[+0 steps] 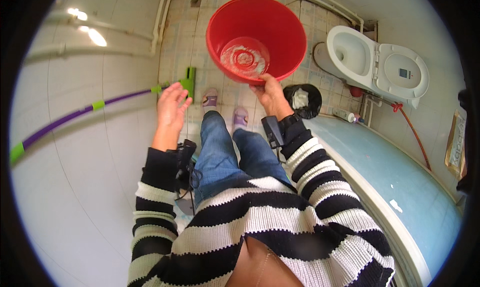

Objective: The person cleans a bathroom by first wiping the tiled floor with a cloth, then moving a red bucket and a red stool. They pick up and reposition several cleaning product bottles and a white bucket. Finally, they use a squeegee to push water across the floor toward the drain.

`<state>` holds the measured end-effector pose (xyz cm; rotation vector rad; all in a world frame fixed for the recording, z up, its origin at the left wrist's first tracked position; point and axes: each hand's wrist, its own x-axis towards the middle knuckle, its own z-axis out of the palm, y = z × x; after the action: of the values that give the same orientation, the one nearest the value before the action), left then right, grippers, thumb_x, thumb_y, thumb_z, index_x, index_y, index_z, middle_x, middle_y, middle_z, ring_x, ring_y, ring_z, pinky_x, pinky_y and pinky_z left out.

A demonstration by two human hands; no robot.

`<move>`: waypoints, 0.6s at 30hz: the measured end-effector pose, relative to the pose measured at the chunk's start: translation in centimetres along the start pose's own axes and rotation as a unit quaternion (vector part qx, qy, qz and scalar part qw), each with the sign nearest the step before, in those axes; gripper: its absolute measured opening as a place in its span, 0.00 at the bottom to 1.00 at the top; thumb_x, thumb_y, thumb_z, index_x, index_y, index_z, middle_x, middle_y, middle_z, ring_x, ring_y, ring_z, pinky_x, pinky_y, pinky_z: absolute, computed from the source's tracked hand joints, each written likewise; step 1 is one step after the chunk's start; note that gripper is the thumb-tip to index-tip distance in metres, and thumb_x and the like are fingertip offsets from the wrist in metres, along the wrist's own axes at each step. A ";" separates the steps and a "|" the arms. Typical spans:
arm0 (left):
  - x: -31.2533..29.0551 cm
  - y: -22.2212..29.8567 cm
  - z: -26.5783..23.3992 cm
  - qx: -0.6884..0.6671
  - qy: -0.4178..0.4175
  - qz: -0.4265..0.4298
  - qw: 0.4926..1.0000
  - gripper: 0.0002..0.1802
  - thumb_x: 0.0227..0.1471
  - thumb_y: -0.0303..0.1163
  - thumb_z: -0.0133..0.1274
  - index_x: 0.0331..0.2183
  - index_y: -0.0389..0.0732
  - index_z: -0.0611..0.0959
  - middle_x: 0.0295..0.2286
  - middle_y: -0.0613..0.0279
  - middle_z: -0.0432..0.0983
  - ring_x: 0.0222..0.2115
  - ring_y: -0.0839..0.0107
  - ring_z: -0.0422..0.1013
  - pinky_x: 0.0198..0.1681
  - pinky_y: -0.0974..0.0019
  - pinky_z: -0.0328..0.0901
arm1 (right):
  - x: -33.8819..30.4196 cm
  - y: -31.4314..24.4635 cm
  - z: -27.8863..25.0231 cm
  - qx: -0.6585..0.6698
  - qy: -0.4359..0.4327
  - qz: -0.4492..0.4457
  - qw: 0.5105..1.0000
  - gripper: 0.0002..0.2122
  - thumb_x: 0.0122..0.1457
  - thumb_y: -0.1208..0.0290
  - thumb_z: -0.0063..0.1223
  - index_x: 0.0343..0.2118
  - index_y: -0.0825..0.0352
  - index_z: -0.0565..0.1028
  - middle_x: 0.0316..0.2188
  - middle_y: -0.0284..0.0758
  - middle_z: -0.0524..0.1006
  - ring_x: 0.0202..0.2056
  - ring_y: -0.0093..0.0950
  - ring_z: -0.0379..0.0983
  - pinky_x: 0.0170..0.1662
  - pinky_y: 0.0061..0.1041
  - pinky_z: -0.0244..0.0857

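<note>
A deep red plastic basin (282,29) is held out in front of me, tilted so that its inside shows. Whitish residue or shallow liquid lies on its bottom; which of these I cannot tell. My right hand (272,95) grips the basin's near rim, with the thumb over the edge. To the left, my left hand (171,109) is raised in the air, apart from the basin, its fingers loosely spread and nothing in them. Just beyond it is a mop (75,113) with a purple and green handle and a green head, leaning along the left wall.
A white toilet (357,49) with its lid up stands at the far right. Near it are a black-lined trash bin (310,109) holding white paper and a white bottle (343,114). A pale blue surface (380,172) with a white raised edge runs along my right. A red hose (415,137) hangs there.
</note>
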<state>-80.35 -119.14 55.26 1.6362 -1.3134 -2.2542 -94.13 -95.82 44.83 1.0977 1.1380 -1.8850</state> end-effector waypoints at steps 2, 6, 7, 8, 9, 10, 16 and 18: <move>2.2 0.3 3.3 0.018 -0.010 -0.002 1.000 0.20 0.52 0.31 0.53 0.48 0.43 0.72 0.40 0.64 0.67 0.39 0.69 0.66 0.42 0.54 0.66 | -0.3 -2.2 2.0 -0.004 -0.035 0.026 0.999 0.08 0.57 0.72 0.46 0.38 0.67 0.72 0.34 0.38 0.77 0.36 0.32 0.74 0.42 0.35 0.70; 7.7 3.6 11.5 0.056 -0.001 -0.128 0.990 0.58 0.46 0.48 0.63 0.64 0.46 0.43 0.62 0.52 0.44 0.61 0.45 0.44 0.56 0.39 0.53 | 2.5 -5.9 6.0 -0.032 -0.029 0.043 0.998 0.09 0.56 0.72 0.46 0.38 0.66 0.73 0.33 0.36 0.78 0.34 0.30 0.75 0.40 0.32 0.72; 8.9 4.5 13.0 0.057 0.015 -0.132 0.989 0.54 0.45 0.50 0.63 0.63 0.46 0.48 0.61 0.51 0.46 0.60 0.45 0.46 0.55 0.39 0.53 | 3.4 -6.4 7.2 -0.050 -0.007 0.057 0.997 0.09 0.56 0.72 0.46 0.38 0.66 0.73 0.32 0.36 0.78 0.33 0.29 0.75 0.39 0.31 0.72; 11.2 5.0 13.7 0.054 -0.016 -0.140 0.989 0.49 0.45 0.51 0.62 0.60 0.47 0.53 0.60 0.50 0.47 0.59 0.45 0.48 0.53 0.39 0.56 | 4.2 -7.4 8.4 -0.049 -0.013 0.049 0.998 0.08 0.56 0.73 0.45 0.38 0.66 0.73 0.32 0.36 0.78 0.32 0.29 0.75 0.38 0.30 0.72; 12.5 5.9 15.3 0.054 -0.027 -0.137 0.989 0.43 0.47 0.52 0.61 0.57 0.48 0.59 0.56 0.50 0.54 0.54 0.46 0.56 0.50 0.39 0.58 | 5.3 -8.1 9.7 -0.046 -0.011 0.044 0.998 0.08 0.55 0.73 0.45 0.37 0.65 0.73 0.31 0.36 0.78 0.31 0.29 0.75 0.37 0.30 0.72; 15.1 6.4 15.0 0.053 -0.033 -0.148 0.987 0.38 0.47 0.48 0.61 0.54 0.46 0.63 0.52 0.52 0.59 0.50 0.48 0.60 0.48 0.40 0.60 | 5.5 -7.8 12.2 -0.046 -0.010 0.035 0.998 0.08 0.55 0.73 0.45 0.38 0.65 0.73 0.31 0.36 0.78 0.30 0.29 0.75 0.37 0.30 0.72; 34.0 9.1 12.6 -0.052 -0.064 -0.170 0.982 0.20 0.45 0.29 0.52 0.43 0.40 0.71 0.40 0.52 0.68 0.38 0.52 0.70 0.43 0.48 0.69 | 14.4 -8.1 22.2 -0.124 -0.027 0.013 0.992 0.39 0.54 0.58 0.61 0.63 0.60 0.49 0.63 0.46 0.54 0.56 0.42 0.62 0.51 0.42 0.63; 39.5 9.9 11.8 -0.069 -0.097 -0.162 0.979 0.18 0.46 0.27 0.50 0.42 0.38 0.70 0.37 0.52 0.69 0.37 0.52 0.71 0.45 0.48 0.69 | 15.9 -7.5 22.4 -0.130 -0.067 -0.030 0.989 0.45 0.56 0.60 0.59 0.66 0.59 0.38 0.64 0.45 0.49 0.58 0.42 0.59 0.53 0.40 0.62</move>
<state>-111.06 -138.13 32.99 1.7250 -0.9480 -2.6835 -114.31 -115.08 39.08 0.7889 1.3085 -1.7652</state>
